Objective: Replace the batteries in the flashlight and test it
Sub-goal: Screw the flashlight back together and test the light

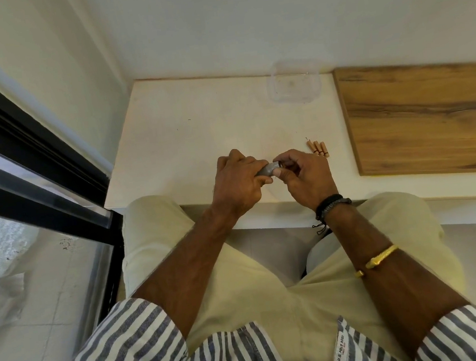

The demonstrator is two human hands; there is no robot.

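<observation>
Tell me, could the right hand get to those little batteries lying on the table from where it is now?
Probably yes. The batteries lie just beyond the right hand on the table, nothing between. But its fingers are busy on the flashlight, so they would have to let go first.

Small grey metal flashlight (267,169) between both hands above pale tabletop (196,120); tan cylindrical batteries (318,148) right, clear plastic container (294,86) behind.

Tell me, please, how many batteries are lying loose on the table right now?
3: the batteries lie side by side, touching, on the white table just beyond the right hand. Others may be hidden inside the flashlight or under the hands.
</observation>
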